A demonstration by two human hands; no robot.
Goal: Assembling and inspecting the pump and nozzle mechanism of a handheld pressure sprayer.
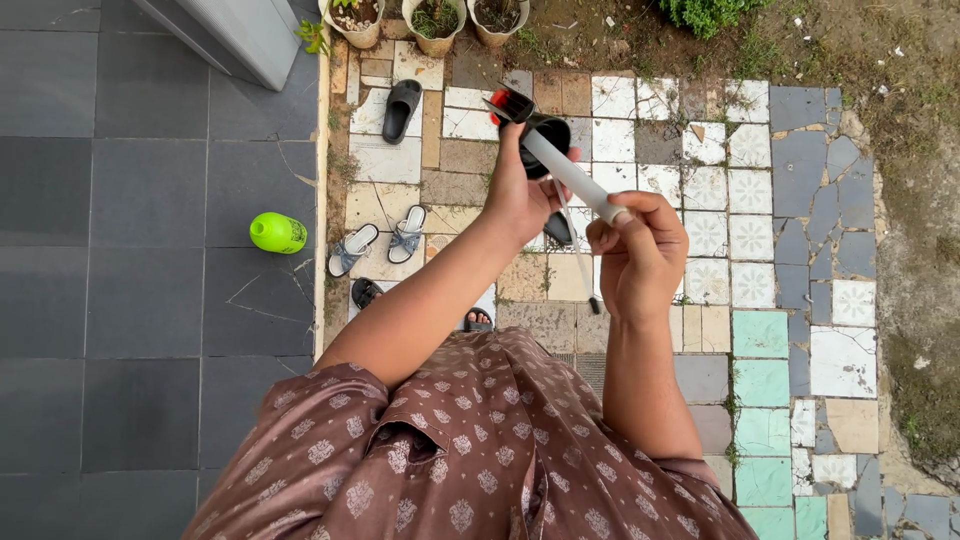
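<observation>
I stand looking down at both hands held out in front of me. My left hand grips the black head of a tool that has a small red part at its far end. A pale grey tube runs from that head back to my right hand, which is closed around the tube's near end. Between the hands a thin rod with a dark tip hangs down. My patterned brown sleeves and dress fill the bottom of the view.
A green bottle lies on the dark grey tiles at left. On the patchwork paving are a black slipper and a pair of grey-blue sandals. Plant pots line the top edge, and bare soil lies at right.
</observation>
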